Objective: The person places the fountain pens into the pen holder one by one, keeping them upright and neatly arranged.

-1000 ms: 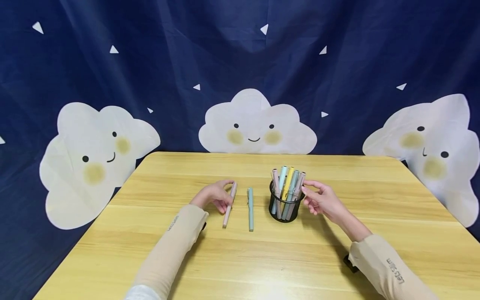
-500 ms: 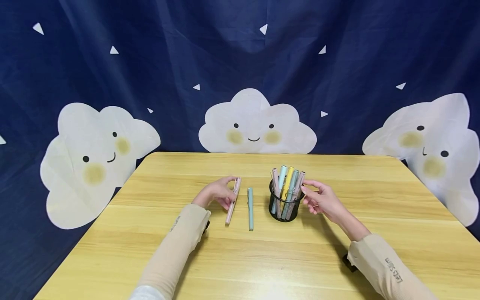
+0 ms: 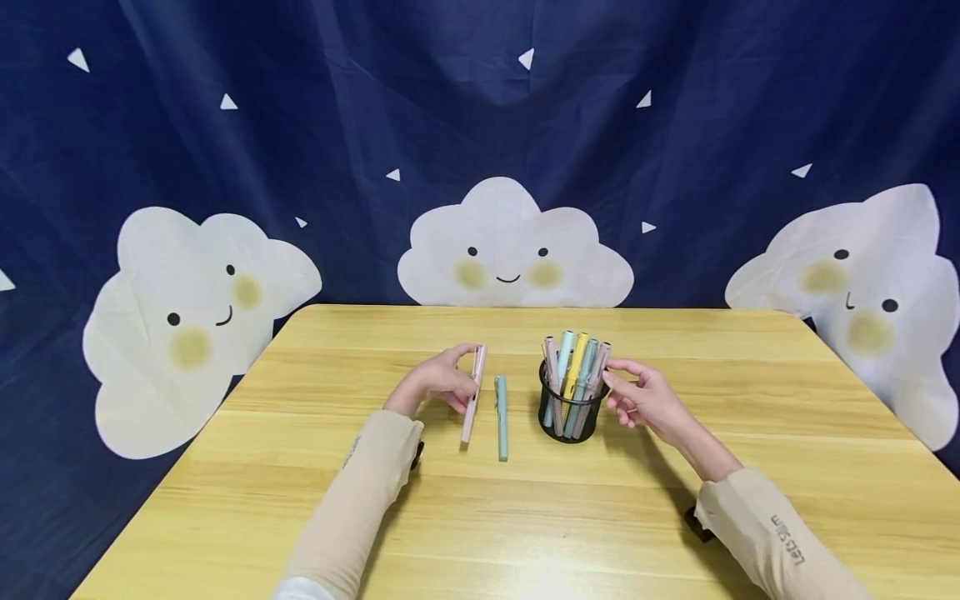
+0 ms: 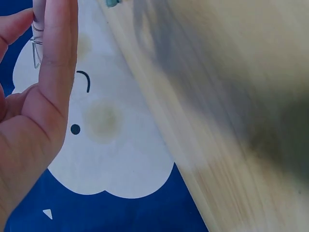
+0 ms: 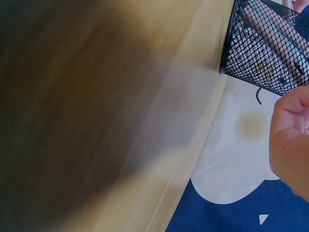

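My left hand point(image 3: 441, 379) pinches a pale pink pen point(image 3: 469, 418) between thumb and fingers, and the pen stands tilted close over the table. In the left wrist view the pink pen point(image 4: 38, 26) shows partly behind the fingers, its clip visible. Just right of it, a teal pen point(image 3: 502, 425) lies on the table. A black mesh pen holder point(image 3: 552, 415) stands upright further right, with several pens inside, among them a yellow pen point(image 3: 576, 367). My right hand point(image 3: 648, 404) holds the pen holder's right side at the rim by thumb and fingers.
The wooden table point(image 3: 525, 517) fills the lower part of the head view. Behind its far edge hangs a dark blue curtain point(image 3: 465, 108) printed with white clouds. Beige sleeves point(image 3: 360, 500) cover both forearms.
My left hand has lifted the pink pen and carried it a little right and away from me, toward the teal pen. The right hand and the pen holder stay in place.
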